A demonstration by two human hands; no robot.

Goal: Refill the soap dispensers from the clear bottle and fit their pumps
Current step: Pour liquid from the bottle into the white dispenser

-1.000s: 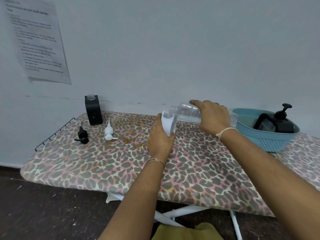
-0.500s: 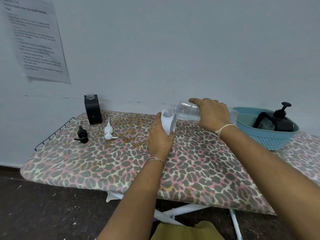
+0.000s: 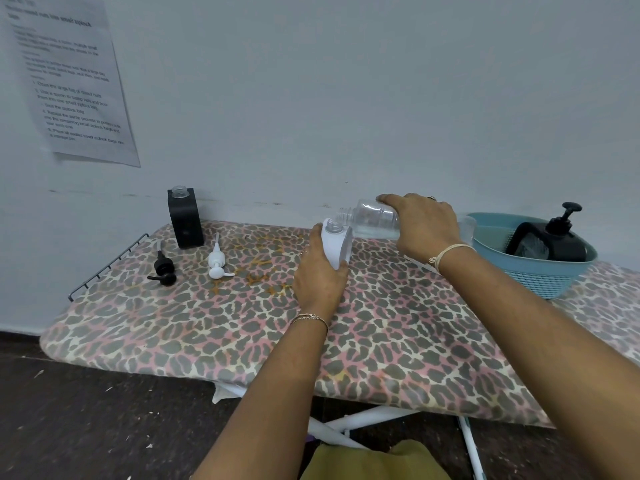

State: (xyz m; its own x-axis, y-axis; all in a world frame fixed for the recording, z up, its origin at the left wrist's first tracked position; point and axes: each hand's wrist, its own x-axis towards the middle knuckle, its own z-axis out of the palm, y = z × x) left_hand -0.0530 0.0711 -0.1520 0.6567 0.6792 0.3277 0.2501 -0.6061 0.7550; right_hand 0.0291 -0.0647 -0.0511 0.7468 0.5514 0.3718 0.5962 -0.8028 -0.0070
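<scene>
White soap dispenser [image 3: 335, 244], gripped by the left hand [image 3: 320, 275] over the ironing board [image 3: 398, 323], sits with its open neck just below the mouth of the clear bottle [image 3: 375, 220]. The right hand [image 3: 420, 226] clasps that bottle, tipped sideways. Aligning the mouths and lifting the bottle's base slowly should avoid spills.

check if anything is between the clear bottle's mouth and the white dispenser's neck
Nothing visible. The clear bottle, tipped in the right hand, has its mouth at the open neck of the white dispenser, with no pump fitted.
</scene>
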